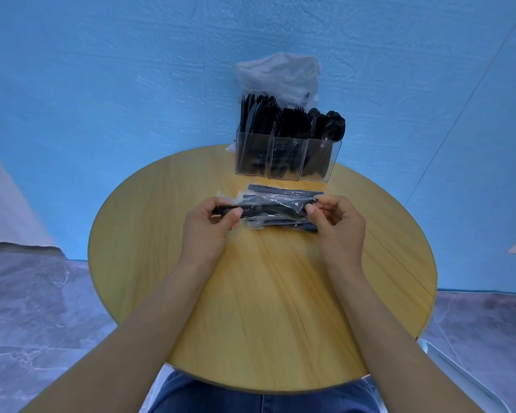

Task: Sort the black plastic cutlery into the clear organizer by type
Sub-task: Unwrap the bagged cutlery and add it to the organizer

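Fingers of both hands pinch the two ends of one clear-wrapped black plastic cutlery packet (268, 208), held just above the table: the left hand (212, 225) nips the left end between thumb and curled fingers, and the right hand (337, 225) nips the right end the same way. Under and behind that packet lie a few more wrapped black cutlery pieces (283, 226) in a small loose pile, resting on the round light-wood table (280, 308).

Beyond the pile, near the table's far edge, stands the clear three-compartment plastic organizer (286, 158) — knives seem to fill the left cell, forks the middle, spoons the right, all standing upright. A crumpled clear plastic bag (280, 76) sits behind it.

The step in hand looks like opening the wrapper. To do it well, the pinches should sit on film alone at one end, not on the utensil, so the plastic tears rather than the handle bending — pull the ends apart steadily. Which type is inside I cannot tell through the glare; that needs checking before choosing a cell.
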